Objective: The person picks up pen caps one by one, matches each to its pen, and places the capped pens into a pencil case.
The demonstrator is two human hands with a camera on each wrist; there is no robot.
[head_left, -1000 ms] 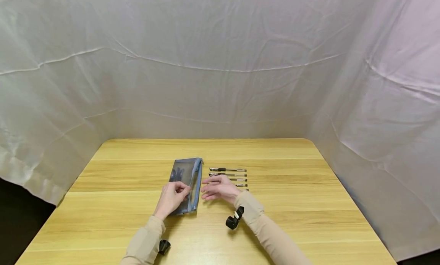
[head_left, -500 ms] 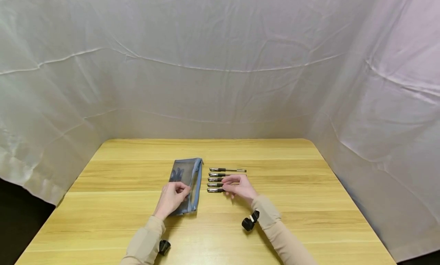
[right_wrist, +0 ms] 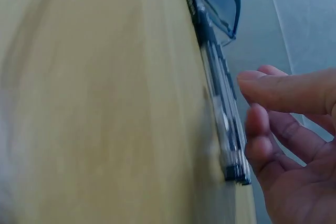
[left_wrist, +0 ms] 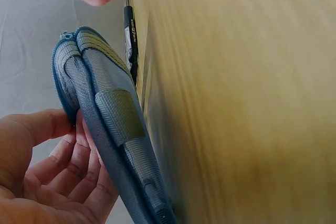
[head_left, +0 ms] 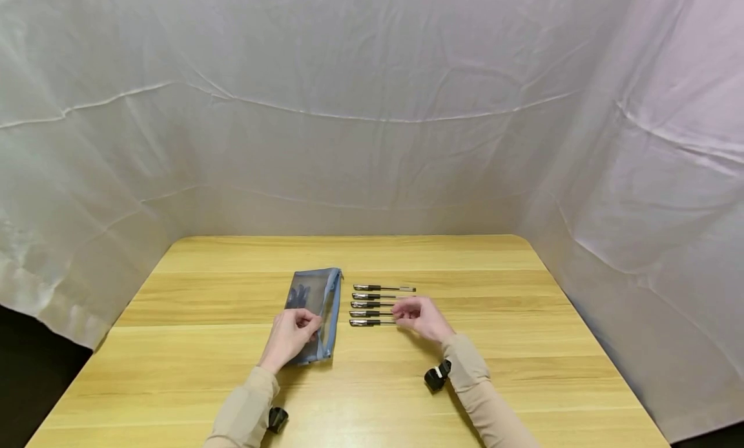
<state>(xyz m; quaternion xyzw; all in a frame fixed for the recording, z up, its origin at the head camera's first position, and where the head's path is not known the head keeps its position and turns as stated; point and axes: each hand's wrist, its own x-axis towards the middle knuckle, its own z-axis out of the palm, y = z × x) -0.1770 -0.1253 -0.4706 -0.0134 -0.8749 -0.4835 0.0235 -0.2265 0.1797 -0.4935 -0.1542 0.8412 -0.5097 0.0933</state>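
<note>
A blue, see-through zip pouch (head_left: 318, 284) lies left of the table's middle, its mouth facing right and parted. My left hand (head_left: 287, 336) pinches the upper edge of that mouth between thumb and fingers; the left wrist view shows the thumb (left_wrist: 48, 125) against the zipped rim. Dark shapes (head_left: 298, 297) show through the mesh. Several black gel pens (head_left: 364, 314) lie in a row to the pouch's right, caps toward it. Above the right ends of the nearer pens hovers my right hand (head_left: 425, 320), fingers loosely bent, nothing between them. It hides some pen ends.
Everything lies on a wooden table (head_left: 494, 370). Grey-white curtain (head_left: 372, 144) hangs behind it and along both sides. A black wrist camera (head_left: 437, 376) sits on the right sleeve, and another camera (head_left: 277, 419) on the left.
My right hand has moved right, from beside the pouch's mouth to over the pens' far ends, uncovering their caps. My left hand keeps its pinch on the pouch.
</note>
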